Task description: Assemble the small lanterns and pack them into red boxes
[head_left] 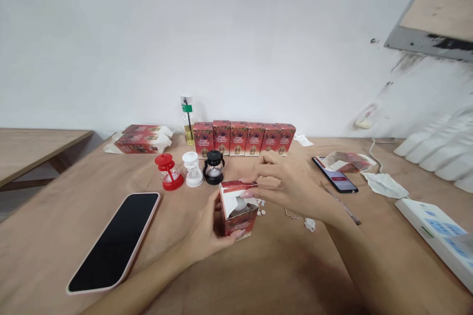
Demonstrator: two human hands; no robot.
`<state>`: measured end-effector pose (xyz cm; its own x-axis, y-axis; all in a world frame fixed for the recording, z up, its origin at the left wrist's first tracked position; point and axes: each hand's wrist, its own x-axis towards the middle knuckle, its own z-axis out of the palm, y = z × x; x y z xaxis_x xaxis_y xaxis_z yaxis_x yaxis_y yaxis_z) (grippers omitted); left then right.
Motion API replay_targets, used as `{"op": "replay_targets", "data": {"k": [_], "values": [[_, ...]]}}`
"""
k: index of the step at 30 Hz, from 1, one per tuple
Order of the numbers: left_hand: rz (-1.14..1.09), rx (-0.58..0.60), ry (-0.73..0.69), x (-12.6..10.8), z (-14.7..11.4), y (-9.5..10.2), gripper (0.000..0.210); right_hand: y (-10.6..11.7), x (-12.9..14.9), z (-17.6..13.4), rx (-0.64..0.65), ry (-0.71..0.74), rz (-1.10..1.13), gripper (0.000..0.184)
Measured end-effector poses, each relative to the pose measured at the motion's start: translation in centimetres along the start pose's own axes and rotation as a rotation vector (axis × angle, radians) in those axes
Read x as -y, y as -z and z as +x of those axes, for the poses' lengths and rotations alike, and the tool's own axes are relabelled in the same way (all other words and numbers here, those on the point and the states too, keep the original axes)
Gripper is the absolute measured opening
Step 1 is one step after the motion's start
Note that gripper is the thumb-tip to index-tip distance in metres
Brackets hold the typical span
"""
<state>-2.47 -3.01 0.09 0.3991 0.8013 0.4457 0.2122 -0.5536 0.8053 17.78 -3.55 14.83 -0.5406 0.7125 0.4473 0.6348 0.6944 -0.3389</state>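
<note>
My left hand (210,229) is wrapped round a small red printed box (240,224), holding it tilted above the table. The box's top is open, and something white and rounded (241,204) shows inside it. With thumb and fingers, my right hand (275,182) pinches the raised lid flap at the upper edge. Just behind the box stand three little lanterns with clear middles: a red one (173,180), a white one (192,177) and a black one (214,174).
Several red boxes (238,140) line the wall beside a bottle of yellow liquid (188,130). A large phone (114,243) lies left, a smaller phone (342,182) right. Tweezers (340,202), crumpled paper (384,184) and a power strip (436,229) are at the right.
</note>
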Motion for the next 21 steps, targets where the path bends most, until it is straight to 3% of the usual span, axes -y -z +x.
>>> {"op": "replay_targets", "data": {"k": [3,6,10,17,21], "values": [[0.012,0.016,0.039,-0.2,0.2,0.3,0.079,-0.2,-0.1,0.2,-0.026,-0.021,0.086,0.010],[-0.032,0.041,0.056,-0.4,0.4,0.4,0.080,-0.7,-0.1,0.3,-0.044,0.005,0.163,0.023],[-0.064,0.083,0.043,-0.5,0.6,0.3,0.079,-1.8,0.1,0.3,-0.014,0.059,0.140,0.030],[-0.127,0.085,0.070,0.1,0.6,0.0,0.084,-2.7,0.1,0.3,-0.050,-0.028,0.108,0.033],[-0.167,0.101,0.138,-0.1,0.8,-0.1,0.078,-2.9,0.0,0.3,0.077,-0.008,0.159,0.028]]}}
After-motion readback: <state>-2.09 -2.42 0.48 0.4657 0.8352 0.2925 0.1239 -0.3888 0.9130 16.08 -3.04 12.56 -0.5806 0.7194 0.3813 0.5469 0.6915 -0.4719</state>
